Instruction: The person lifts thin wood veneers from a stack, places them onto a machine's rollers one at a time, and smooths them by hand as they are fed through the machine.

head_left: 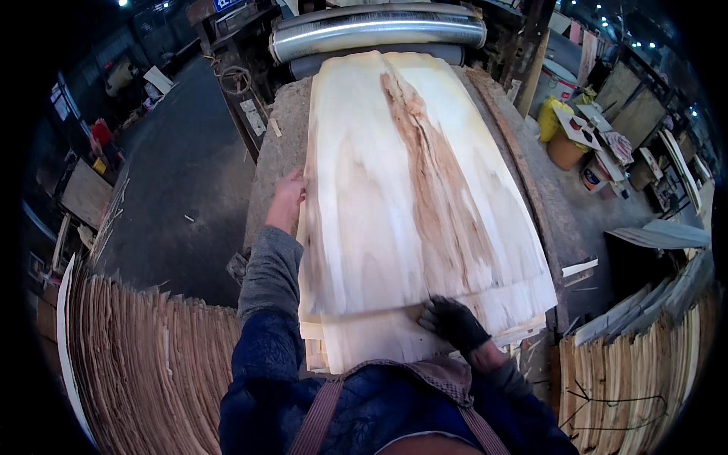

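Note:
A large pale wood veneer sheet [364, 197] with a rough brown streak lies on top of a stack of veneer [371, 337], its near edge lying short of the sheet beneath. At its left edge is my bare left hand [288, 196], fingers closed at the rim and partly hidden by it. My right hand [453, 322], in a black glove, has its fingers curled at the sheet's near edge, with the fingertips against the wood. The far end of the sheet reaches up to a shiny metal roller [379, 36].
A darker roller [447, 54] sits below the shiny one. A wooden rail [516, 163] runs along the right of the bed. Upright veneer bundles stand at the left [152, 356] and right [629, 379]. Buckets and a yellow bag [551, 119] stand at the far right.

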A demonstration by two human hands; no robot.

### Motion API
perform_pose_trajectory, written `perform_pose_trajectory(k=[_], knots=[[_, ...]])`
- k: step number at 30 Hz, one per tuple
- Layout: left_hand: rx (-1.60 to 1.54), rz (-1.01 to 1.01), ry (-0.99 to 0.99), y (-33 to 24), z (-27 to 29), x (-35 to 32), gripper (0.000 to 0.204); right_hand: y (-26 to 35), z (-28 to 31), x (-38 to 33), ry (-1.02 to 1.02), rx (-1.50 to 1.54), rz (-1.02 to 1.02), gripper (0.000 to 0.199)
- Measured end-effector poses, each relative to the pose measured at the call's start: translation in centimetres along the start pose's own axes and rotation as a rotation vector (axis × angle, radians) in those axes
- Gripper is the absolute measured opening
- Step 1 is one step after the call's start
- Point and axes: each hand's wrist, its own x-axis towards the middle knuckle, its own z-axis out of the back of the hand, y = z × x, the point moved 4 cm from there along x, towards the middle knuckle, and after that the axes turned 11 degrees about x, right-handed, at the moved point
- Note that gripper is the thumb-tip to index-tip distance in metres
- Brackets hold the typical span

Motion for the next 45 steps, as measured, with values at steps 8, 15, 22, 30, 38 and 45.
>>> perform_pose_trajectory(k=[8, 15, 22, 30, 38, 45], knots=[[0.697, -0.245, -0.254, 6.6, 0.3, -8.6, 0.047, 6.7, -3.5, 13.5, 0.067, -0.065, 0.132, 0.024], [1.004, -0.152, -0.156, 12.2, -3.1, -15.9, 0.073, 7.6, -4.5, 18.4, 0.326, -0.726, 0.396, 0.031], [0.798, -0.080, -0.093, 13.4, -2.0, -15.1, 0.078, 2.0, 1.1, 8.9, 0.244, -0.365, -0.033, 0.033], [0.138, 0.071, 0.048, 5.2, -4.7, -14.9, 0.058, 6.1, 0.5, 6.4, 0.297, -0.224, 0.110, 0.036], [-0.842, 0.421, -0.008, 10.4, -9.6, -7.4, 0.024, 32.1, 4.9, 5.4, -0.840, -1.308, 1.138, 0.068], [-0.808, 0.399, -0.093, 8.8, -8.7, -7.6, 0.015, 40.3, 6.7, 12.2, -0.906, -1.557, 0.818, 0.073]])
